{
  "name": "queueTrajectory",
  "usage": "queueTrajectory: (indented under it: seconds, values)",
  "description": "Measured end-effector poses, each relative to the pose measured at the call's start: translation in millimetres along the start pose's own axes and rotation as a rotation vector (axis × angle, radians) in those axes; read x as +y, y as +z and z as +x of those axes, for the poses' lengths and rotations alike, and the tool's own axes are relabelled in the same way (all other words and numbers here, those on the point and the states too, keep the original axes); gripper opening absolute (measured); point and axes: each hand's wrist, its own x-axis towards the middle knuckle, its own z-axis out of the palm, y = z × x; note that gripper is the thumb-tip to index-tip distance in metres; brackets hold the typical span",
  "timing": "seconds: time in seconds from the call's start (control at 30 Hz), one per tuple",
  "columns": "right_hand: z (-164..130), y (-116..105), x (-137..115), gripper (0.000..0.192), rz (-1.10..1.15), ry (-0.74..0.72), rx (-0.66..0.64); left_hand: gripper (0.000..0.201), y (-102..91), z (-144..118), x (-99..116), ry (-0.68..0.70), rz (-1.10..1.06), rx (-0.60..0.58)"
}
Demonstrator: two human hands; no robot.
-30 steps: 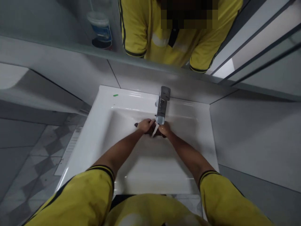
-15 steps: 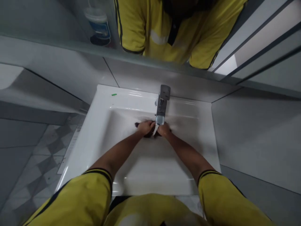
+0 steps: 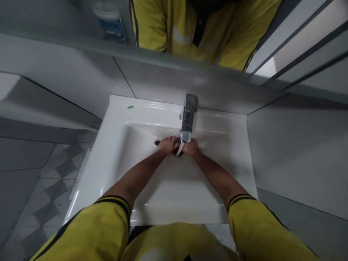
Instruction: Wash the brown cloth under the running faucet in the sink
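Both my hands are together in the white sink (image 3: 119, 119), right under the chrome faucet (image 3: 188, 114). Water (image 3: 179, 149) runs from the spout down between them. My left hand (image 3: 168, 145) is closed around a small dark object (image 3: 157, 143); one end of it pokes out to the left of my fingers. My right hand (image 3: 190, 148) presses against the same object from the right, fingers curled. Most of the object is hidden by my hands, so I cannot tell what it is.
A mirror (image 3: 67, 21) above the sink reflects a yellow shirt (image 3: 168, 25) and a blue-and-white container (image 3: 108, 18). A small green mark (image 3: 130, 107) lies on the sink's back left rim. Grey tiled walls close in behind and at the right; patterned floor tiles (image 3: 54, 181) show at the left.
My hands have drawn closer together under the water, covering more of the dark object. The view has shifted slightly, so the sink and faucet sit a little higher.
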Motion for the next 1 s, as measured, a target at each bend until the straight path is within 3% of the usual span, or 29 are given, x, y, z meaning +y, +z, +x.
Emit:
queueTrajectory:
  seconds: [0.07,0.13,0.2,0.27,0.33,0.4,0.5,0.57,0.67,0.8,0.9,1.0]
  values:
    - [-14,-13,12,0.039,0.027,-0.111,0.035,0.059,-4.0,-10,-9,0.099,0.018,0.053]
    - [-42,-14,14,0.045,0.048,-0.210,0.085,0.059,6.5,-34,-10,0.171,0.037,0.133]
    - [-70,-1,5,0.046,0.053,-0.213,0.093,0.046,26.8,-59,-1,0.122,0.029,0.144]
    - [-85,18,-10,0.041,0.044,-0.133,0.095,0.041,46.6,-75,14,0.033,0.009,0.081]
    - [-80,30,-24,0.034,0.025,-0.036,0.090,0.043,56.1,-74,26,-0.015,0.001,0.008]
    - [-56,30,-32,0.027,0.004,0.050,0.050,0.044,51.1,-57,32,-0.038,-0.005,-0.053]
    - [-7,7,-24,0.030,0.008,0.105,-0.069,0.042,23.6,-19,26,-0.082,-0.026,-0.112]
    - [10,-14,-8,0.036,0.051,0.144,-0.116,0.049,3.1,-2,14,-0.107,-0.068,-0.120]
    - [-6,-31,12,0.047,0.074,0.125,-0.042,0.064,-9.6,-7,-5,-0.148,-0.047,-0.029]
    - [-59,-9,9,0.075,0.013,-0.085,0.039,0.073,17.5,-45,-6,-0.066,0.092,0.073]
    - [-65,20,-11,0.060,0.009,-0.103,0.047,0.060,38.3,-55,11,-0.051,0.036,0.061]
    - [-35,28,-21,0.038,0.007,0.004,0.010,0.050,33.4,-33,20,-0.081,-0.049,0.045]
